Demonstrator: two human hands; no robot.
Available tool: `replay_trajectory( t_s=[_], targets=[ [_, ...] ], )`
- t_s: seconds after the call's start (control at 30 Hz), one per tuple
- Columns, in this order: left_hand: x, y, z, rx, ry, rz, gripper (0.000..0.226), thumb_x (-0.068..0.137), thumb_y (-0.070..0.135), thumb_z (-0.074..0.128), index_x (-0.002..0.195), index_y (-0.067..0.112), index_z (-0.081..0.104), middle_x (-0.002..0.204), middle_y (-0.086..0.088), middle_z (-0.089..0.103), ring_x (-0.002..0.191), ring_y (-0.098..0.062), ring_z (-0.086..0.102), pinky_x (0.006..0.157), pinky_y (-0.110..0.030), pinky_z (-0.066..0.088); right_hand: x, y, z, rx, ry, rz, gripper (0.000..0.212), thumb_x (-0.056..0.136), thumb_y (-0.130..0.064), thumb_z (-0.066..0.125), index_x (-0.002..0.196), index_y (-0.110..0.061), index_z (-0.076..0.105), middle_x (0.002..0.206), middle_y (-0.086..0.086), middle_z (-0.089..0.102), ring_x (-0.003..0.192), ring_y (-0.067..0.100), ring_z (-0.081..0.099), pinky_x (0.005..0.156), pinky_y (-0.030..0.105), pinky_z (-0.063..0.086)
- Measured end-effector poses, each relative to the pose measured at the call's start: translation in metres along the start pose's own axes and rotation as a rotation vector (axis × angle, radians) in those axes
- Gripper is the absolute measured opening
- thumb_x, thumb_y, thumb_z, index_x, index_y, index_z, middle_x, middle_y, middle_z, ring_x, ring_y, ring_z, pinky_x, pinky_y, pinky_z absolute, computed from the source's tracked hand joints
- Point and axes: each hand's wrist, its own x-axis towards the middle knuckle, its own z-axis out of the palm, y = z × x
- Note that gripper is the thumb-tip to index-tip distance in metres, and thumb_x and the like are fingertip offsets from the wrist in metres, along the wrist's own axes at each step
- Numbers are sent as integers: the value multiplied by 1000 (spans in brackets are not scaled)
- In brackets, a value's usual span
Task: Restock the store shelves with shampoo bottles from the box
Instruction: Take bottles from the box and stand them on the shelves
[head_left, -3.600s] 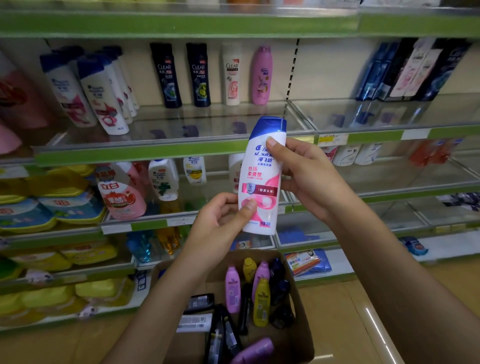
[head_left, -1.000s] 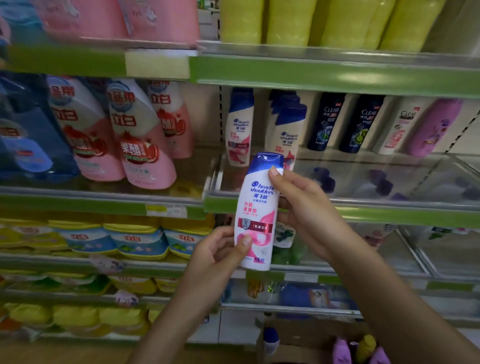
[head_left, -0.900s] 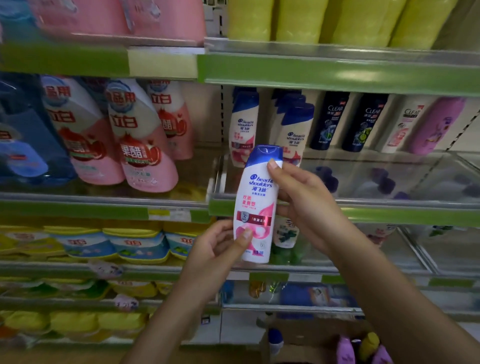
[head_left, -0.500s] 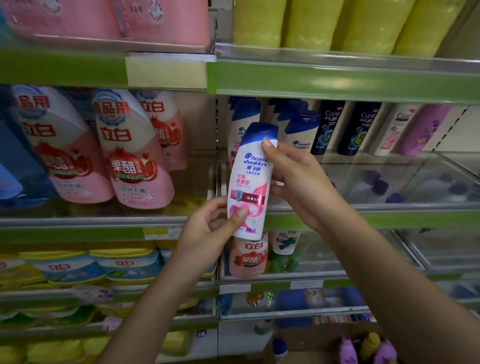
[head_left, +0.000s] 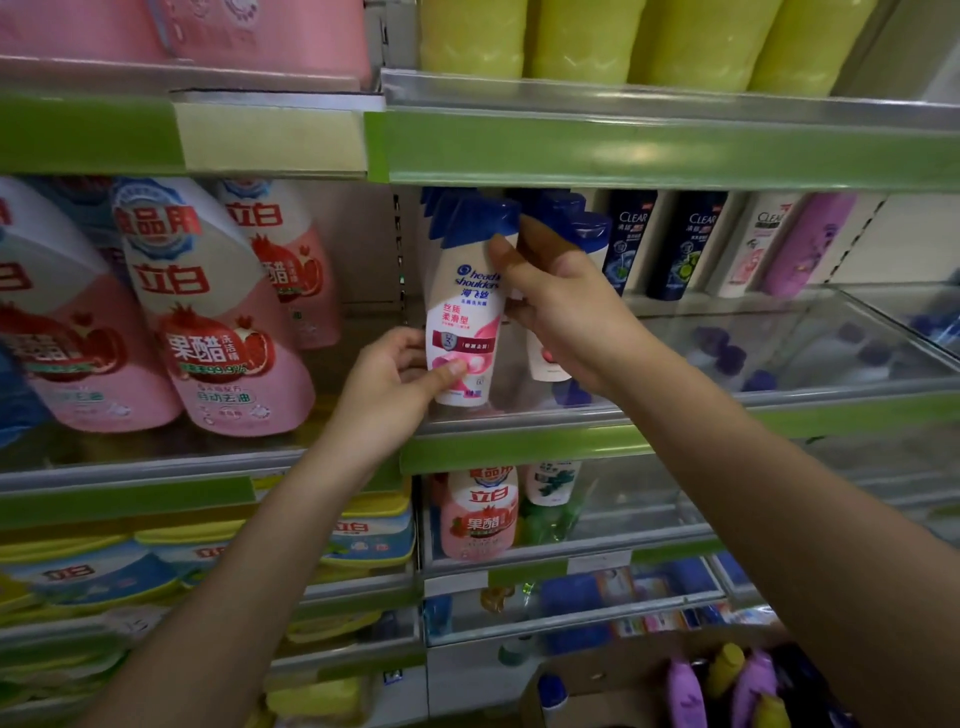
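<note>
A white shampoo bottle (head_left: 464, 306) with a blue cap and pink label stands upright at the front left of the glass shelf (head_left: 519, 415). My left hand (head_left: 395, 379) grips its lower part, thumb on the label. My right hand (head_left: 561, 306) holds its upper right side just below the cap. More blue-capped white bottles (head_left: 576, 228) stand right behind it. The cardboard box (head_left: 587, 680) sits on the floor at bottom right, holding purple and yellow bottles (head_left: 727, 680).
Dark Clear bottles (head_left: 680, 244), a white bottle and a pink one (head_left: 805, 244) line the back of the same shelf. Large pink detergent pouches (head_left: 208, 312) fill the shelf to the left. A green-edged shelf (head_left: 623, 140) with yellow packs hangs overhead.
Both hands have lifted the bottle up and forward from in front of the shelf edge into the shelf, where it now stands before the other blue-capped bottles.
</note>
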Motion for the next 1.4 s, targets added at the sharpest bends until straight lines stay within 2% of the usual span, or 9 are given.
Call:
replay_trajectory(
  t_s=[0.07,0.13,0.27,0.33,0.57,0.7,1.03,1.27,1.4],
  targets=[
    [7,-4,1,29,-17,-10,22,82,12,69,99,19,56,95,4,69,91,-12,67,81,-27,52,2,4,-1,-29,7,-7,40,100,-17,50,138,-10,42,112,3,66,101,15,67,89,26,55],
    [12,-8,2,59,-33,-22,25,82,14,69,101,19,55,97,5,68,94,-13,67,86,-32,53,3,8,-2,-53,15,-5,51,100,-17,50,146,-9,31,107,-1,65,97,10,66,88,25,55],
    [17,-15,4,86,-37,-47,32,81,16,70,108,19,54,108,-2,68,102,-19,65,95,-44,50,7,21,-6,-118,-33,-42,38,100,-15,49,137,-10,43,119,8,66,108,18,65,93,33,54],
    [19,-18,4,89,-38,-52,34,80,17,71,110,18,54,110,-4,68,103,-21,65,96,-47,49,7,25,-8,-141,-36,-61,37,100,-15,49,136,-12,44,120,7,65,110,17,65,95,34,54],
    [26,-23,8,162,-5,-28,27,84,18,68,103,25,52,110,0,66,105,-18,63,98,-44,48,16,31,-5,-238,-12,-93,44,99,-22,51,141,-14,41,122,6,65,109,13,65,92,32,55],
    [29,-23,8,187,15,7,25,85,16,67,102,28,53,104,4,66,103,-15,64,98,-43,48,22,34,-4,-245,1,-83,51,97,-29,54,145,-18,38,129,5,62,114,15,62,96,39,53],
    [40,-28,6,202,31,-7,25,83,18,69,93,36,53,111,-2,68,104,-19,64,98,-47,48,28,34,-3,-226,35,-79,46,98,-20,54,142,-14,41,126,6,63,113,16,63,97,38,53],
    [37,-22,4,115,-7,-77,28,83,17,70,106,21,56,108,0,68,103,-16,64,98,-41,49,28,29,0,-145,48,-26,41,97,-17,56,136,-10,44,122,8,61,109,19,64,93,36,55],
    [31,-18,3,126,3,-91,42,79,18,73,117,13,56,111,-3,67,102,-16,65,96,-39,50,19,19,0,-265,56,-62,48,96,-16,57,140,-11,38,127,4,55,110,11,58,93,24,53]
  ],
)
